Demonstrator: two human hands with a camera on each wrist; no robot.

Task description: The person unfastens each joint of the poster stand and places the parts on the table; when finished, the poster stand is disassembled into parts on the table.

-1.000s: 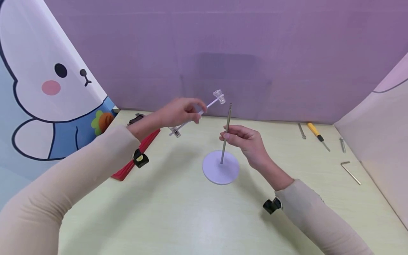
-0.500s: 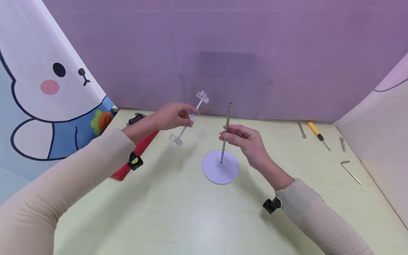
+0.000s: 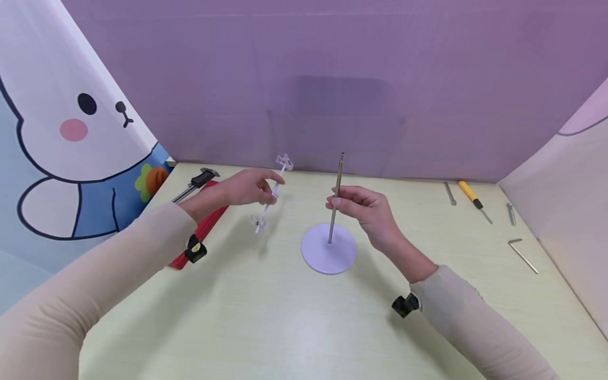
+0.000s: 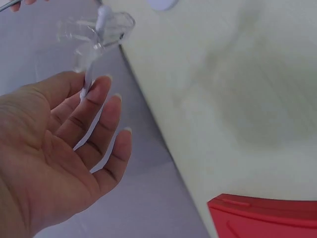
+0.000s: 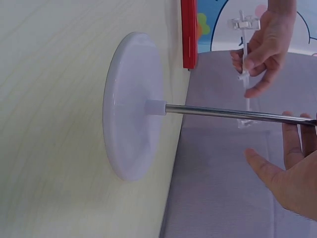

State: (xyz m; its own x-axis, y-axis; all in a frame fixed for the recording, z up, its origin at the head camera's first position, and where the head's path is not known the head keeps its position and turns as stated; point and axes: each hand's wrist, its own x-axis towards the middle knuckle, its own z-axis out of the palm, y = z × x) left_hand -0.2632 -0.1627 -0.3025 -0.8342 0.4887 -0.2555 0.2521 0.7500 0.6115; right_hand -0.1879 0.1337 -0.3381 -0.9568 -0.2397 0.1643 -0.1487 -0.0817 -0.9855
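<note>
Stand (image 3: 329,248) sits mid-tabletop (image 3: 294,327), right hand (image 3: 363,208) pinching its steel rod (image 3: 336,195) halfway up. Left hand (image 3: 247,187) pinches clear clip arm (image 3: 272,192) by its thin stem, off left of rod. Risk: light pinch, arm could twist or drop; side push could tip stand.

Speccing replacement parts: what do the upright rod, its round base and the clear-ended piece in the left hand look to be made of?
Upright rod: likely steel, bright polished finish with mirror-like glints.
Round base: probably moulded plastic, matte white, soft rounded rim, integral collar around the rod.
Clear-ended piece: looks plastic, a thin white stem with transparent glossy clips that show the background through them.
</note>
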